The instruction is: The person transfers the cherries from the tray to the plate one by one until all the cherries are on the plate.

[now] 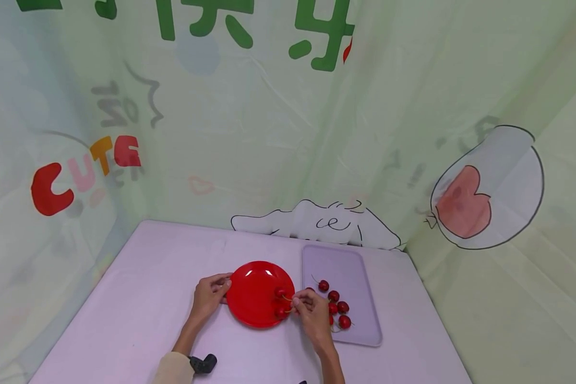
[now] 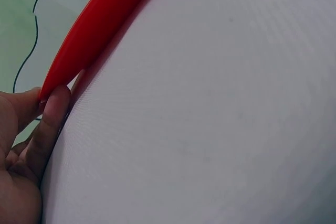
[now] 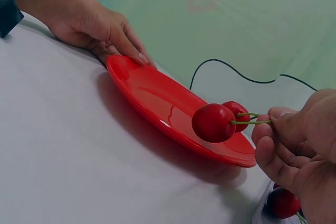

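Note:
A round red plate [image 1: 249, 298] lies on the table, its left rim pinched between the thumb and fingers of my left hand [image 1: 207, 296]; in the left wrist view the fingers [image 2: 55, 103] are under the rim. At the plate's right side, my right hand [image 1: 314, 316] pinches two thin green stems between thumb and fingertips. From these stems, two red cherries [image 3: 212, 123] reach out over the right part of the plate. Whether the cherries touch the plate, I cannot tell.
Right of the plate is a pale purple tray [image 1: 333, 261] with several cherries [image 1: 344, 321] in it, partly hidden by my right hand. The table [image 1: 173, 250] has a light cover. Printed curtains [image 1: 269, 133] hang behind and along the sides.

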`<state>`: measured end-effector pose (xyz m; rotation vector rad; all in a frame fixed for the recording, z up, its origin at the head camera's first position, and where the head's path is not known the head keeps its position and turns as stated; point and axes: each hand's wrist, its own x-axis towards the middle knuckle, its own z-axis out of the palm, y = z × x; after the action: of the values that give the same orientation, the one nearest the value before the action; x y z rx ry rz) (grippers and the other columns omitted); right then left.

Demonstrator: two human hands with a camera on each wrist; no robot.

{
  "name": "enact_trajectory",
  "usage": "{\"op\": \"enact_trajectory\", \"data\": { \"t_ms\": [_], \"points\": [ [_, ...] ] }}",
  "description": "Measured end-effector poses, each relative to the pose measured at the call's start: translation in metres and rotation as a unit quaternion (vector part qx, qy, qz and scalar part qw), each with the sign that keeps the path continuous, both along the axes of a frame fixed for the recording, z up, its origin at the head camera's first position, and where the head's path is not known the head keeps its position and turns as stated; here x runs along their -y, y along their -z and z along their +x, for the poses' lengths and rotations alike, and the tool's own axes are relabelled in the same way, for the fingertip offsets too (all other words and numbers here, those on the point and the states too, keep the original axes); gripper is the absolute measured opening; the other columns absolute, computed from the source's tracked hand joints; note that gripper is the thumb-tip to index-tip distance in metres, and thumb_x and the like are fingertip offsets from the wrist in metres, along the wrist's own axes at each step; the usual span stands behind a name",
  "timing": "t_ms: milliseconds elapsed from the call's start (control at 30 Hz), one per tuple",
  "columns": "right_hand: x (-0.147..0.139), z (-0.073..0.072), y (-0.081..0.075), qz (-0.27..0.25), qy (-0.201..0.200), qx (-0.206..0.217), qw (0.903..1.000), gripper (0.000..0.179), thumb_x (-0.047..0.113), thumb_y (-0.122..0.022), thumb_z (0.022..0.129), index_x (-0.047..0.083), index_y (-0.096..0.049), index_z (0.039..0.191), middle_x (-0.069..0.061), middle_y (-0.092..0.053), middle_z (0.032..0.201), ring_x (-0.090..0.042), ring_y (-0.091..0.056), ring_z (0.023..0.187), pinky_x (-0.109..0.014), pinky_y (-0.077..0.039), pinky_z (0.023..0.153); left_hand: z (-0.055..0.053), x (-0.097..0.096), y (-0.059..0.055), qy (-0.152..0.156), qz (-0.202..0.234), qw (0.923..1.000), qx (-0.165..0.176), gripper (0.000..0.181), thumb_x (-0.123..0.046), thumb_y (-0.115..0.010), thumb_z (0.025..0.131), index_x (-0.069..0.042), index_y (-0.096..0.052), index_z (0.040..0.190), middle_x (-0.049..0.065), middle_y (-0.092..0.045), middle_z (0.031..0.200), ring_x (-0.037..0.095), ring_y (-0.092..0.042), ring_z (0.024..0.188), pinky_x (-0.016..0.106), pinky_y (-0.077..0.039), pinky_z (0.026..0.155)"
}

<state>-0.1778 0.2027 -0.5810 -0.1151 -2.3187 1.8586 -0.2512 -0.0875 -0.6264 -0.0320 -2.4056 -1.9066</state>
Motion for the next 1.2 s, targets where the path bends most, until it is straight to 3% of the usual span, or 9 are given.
{"op": "enact_trajectory", "data": {
  "t_ms": [267,533,967,1200],
  "points": [
    [0.006,-0.002,-0.005,-0.019,-0.026,-0.019,0.9993,0.009,0.000,-0.072,0.102,-0.006,-0.074,0.110,-0.025,-0.075,0.096,-0.023,-0.073,0.078,-0.020,-0.065,0.075,-0.002,0.002,0.002,0.001,0.006,1.0000,0.001,0.031,-0.011,-0.073,0.105,-0.005,-0.076,0.136,0.019,-0.078,0.116,0.010,-0.073,0.072,0.018,-0.062,0.065],
    [0.012,-0.008,-0.002,-0.021,-0.033,-0.004,0.9992,0.006,0.000,-0.073,0.102,-0.002,-0.074,0.107,-0.022,-0.074,0.096,-0.015,-0.072,0.077,-0.018,-0.064,0.074,-0.001,0.001,0.001,0.002,0.002,1.0000,0.004,0.032,-0.012,-0.072,0.105,-0.004,-0.075,0.136,0.020,-0.077,0.116,0.011,-0.073,0.075,0.016,-0.062,0.065],
    [0.029,-0.015,-0.004,-0.034,-0.058,-0.011,0.9977,0.011,-0.004,-0.073,0.100,-0.011,-0.071,0.107,-0.029,-0.074,0.094,-0.014,-0.069,0.073,-0.018,-0.063,0.070,-0.002,0.002,0.004,0.004,0.002,1.0000,0.008,0.031,-0.012,-0.072,0.106,-0.004,-0.075,0.136,0.021,-0.077,0.117,0.009,-0.072,0.073,0.018,-0.063,0.065],
    [0.036,-0.013,-0.009,-0.026,-0.061,0.008,0.9978,0.012,0.001,-0.074,0.101,-0.006,-0.073,0.110,-0.027,-0.075,0.098,-0.018,-0.071,0.079,-0.017,-0.063,0.074,-0.004,0.002,0.005,0.001,-0.003,0.9999,0.014,0.031,-0.012,-0.072,0.106,-0.006,-0.076,0.136,0.019,-0.077,0.117,0.010,-0.073,0.074,0.018,-0.062,0.065]
  ]
}}
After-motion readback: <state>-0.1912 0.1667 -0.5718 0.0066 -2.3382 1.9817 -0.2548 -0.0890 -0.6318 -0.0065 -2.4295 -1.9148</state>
